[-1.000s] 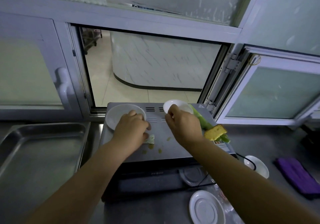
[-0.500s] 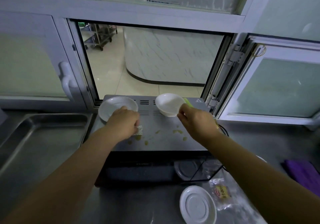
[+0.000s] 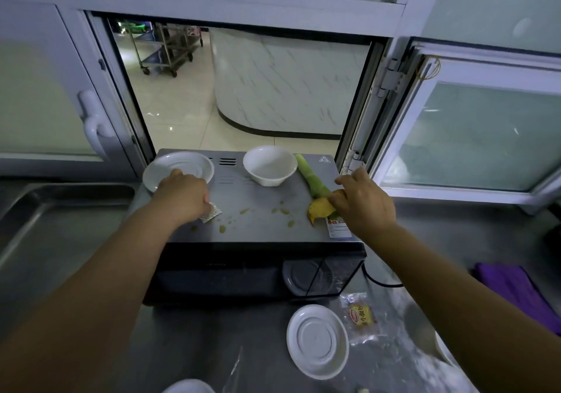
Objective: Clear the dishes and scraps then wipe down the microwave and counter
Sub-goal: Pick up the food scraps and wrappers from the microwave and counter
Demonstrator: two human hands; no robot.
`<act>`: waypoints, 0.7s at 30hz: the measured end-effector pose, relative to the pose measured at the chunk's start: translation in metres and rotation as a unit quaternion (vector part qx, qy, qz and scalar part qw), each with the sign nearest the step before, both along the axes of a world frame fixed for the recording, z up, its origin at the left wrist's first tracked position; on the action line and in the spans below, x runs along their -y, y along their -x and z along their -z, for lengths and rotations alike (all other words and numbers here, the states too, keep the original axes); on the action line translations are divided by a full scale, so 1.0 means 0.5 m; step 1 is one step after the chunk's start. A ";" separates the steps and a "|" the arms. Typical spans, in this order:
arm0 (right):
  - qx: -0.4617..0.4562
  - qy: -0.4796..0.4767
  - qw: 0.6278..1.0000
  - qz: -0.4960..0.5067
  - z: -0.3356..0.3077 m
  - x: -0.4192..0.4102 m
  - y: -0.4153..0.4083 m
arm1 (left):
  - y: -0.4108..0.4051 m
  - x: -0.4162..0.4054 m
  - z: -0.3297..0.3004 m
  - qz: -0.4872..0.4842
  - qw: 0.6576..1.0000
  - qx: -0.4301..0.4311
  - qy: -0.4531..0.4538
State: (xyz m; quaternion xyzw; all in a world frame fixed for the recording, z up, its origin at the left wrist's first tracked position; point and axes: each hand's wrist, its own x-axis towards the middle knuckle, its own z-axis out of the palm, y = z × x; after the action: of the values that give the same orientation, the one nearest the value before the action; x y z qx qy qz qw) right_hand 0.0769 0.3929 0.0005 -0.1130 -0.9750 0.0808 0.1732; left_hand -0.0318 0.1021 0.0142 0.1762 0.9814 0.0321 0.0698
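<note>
Head view: left grip (image 3: 185,196) pinches packet (image 3: 211,214); right grip (image 3: 362,201) grasps peel (image 3: 320,207) near microwave (image 3: 258,228) edge.

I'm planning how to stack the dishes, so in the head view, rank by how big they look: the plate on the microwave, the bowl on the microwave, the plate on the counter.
1. Plate on the microwave and plate on the counter: look about alike; the counter one is nearer, so unsure.
2. Bowl: smallest.

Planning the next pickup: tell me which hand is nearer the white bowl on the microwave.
Left, narrowly. The left hand is down-left of the white bowl, on a small packet; the right hand is down-right, touching the yellow scrap.
</note>
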 end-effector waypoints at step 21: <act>-0.074 0.345 0.936 -0.005 -0.022 0.048 -0.061 | -0.163 -0.056 -0.007 0.008 0.909 -0.037 -0.416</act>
State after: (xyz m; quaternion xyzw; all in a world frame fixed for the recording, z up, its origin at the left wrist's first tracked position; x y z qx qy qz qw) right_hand 0.1073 0.3689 0.0114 -0.1544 -0.8724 0.4209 0.1946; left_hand 0.0495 0.1303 0.0178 0.1978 0.8796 0.4302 -0.0454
